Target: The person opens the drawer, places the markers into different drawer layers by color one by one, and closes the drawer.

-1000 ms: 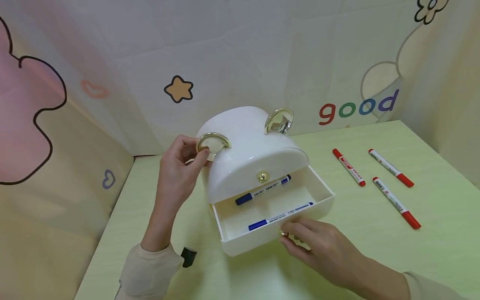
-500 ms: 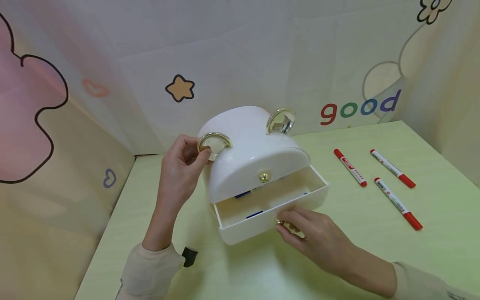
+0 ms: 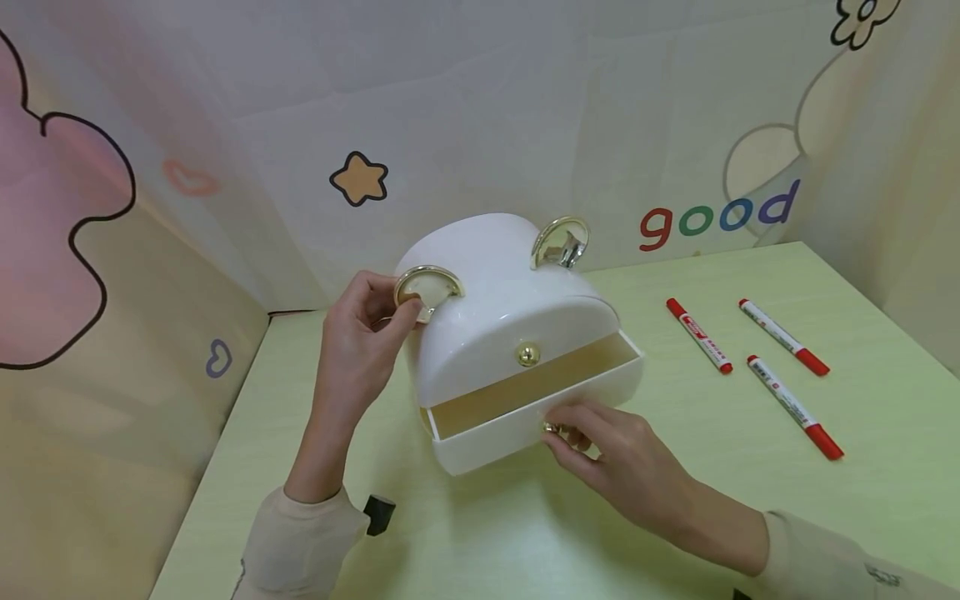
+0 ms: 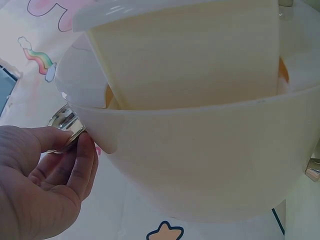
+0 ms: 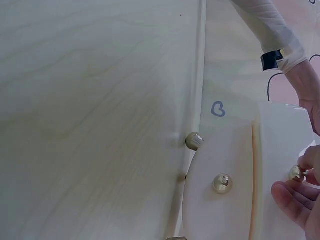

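A white rounded storage box (image 3: pixel 480 250) with gold ears stands on the table, its lower drawer (image 3: pixel 480 448) partly pulled out. My left hand (image 3: pixel 356 342) pinches the box's left gold ear (image 3: pixel 423 270) between thumb and fingers; the left wrist view also shows this hand (image 4: pixel 50 185) on the ear (image 4: pixel 64 119). With thumb and fingertips, my right hand (image 3: pixel 626 467) holds the small gold drawer knob (image 3: pixel 551 427), which the right wrist view shows closely as a round knob (image 5: pixel 296 173). Above the drawer sits a second gold knob (image 3: pixel 528 353). No markers show inside the drawer's visible part.
Three red-capped markers, one red (image 3: pixel 697 335) and two white, such as this nearer one (image 3: pixel 787 398), lie right of the box on the pale green table (image 3: pixel 465 550). A printed cloth backdrop (image 3: pixel 465 125) rises behind and at the sides.
My right hand has pushed the drawer inward, away from me, so its opening is narrower. Two blue markers seen inside it earlier are now hidden. The left hand stays on the ear.
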{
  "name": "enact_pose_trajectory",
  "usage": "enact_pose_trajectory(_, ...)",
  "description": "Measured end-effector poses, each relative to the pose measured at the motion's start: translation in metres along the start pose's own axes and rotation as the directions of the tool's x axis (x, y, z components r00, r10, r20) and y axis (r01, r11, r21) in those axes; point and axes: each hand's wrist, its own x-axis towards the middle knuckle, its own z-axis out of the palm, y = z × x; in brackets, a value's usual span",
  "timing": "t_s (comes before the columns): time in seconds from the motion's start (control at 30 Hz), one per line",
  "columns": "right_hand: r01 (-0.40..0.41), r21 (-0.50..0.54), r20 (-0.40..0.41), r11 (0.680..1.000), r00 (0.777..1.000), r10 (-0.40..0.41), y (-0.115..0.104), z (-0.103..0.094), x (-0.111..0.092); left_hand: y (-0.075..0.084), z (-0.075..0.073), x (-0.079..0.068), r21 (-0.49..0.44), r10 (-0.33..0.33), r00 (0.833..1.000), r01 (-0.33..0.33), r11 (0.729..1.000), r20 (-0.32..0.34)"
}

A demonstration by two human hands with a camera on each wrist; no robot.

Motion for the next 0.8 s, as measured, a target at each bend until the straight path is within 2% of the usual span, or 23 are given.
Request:
enact_pose_trajectory(0.27, 0.004, 0.050, -0.047, 0.999, 0.999, -0.001, 0.005, 0.006, 0.004, -0.001, 0.001, 0.000, -0.003, 0.002, 1.000, -0.002, 1.000, -0.002)
enact_pose_trajectory(0.57, -0.067, 0.085, -0.039, 0.994, 0.997, 0.070, 0.008, 0.012, 0.009, 0.000, 0.000, 0.001, -0.007, 0.002, 1.000, -0.002, 1.000, -0.002)
enact_pose_trajectory(0.8, -0.057, 0.100, -0.093, 0.993, 0.993, 0.066, 0.012, 0.019, 0.015, 0.000, -0.001, 0.000, 0.008, -0.005, 1.000, 0.005, 1.000, 0.003)
